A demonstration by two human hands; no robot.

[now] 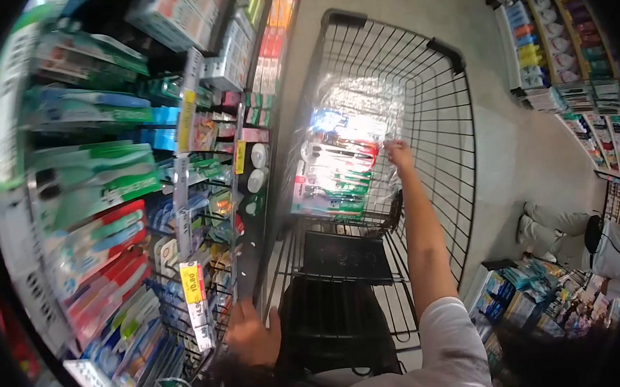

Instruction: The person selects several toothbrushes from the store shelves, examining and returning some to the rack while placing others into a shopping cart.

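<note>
Right hand (398, 153), frame centre, pinches shut on toothbrush pack (338, 170) inside cart (457, 133); left hand (252, 335), lower left, grip indeterminate.

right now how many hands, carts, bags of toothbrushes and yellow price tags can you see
hands: 2, left hand by the shelf, right hand on the bag
cart: 1
bag of toothbrushes in the cart: 1
yellow price tags: 3, bottom, middle, top
total: 7
</note>
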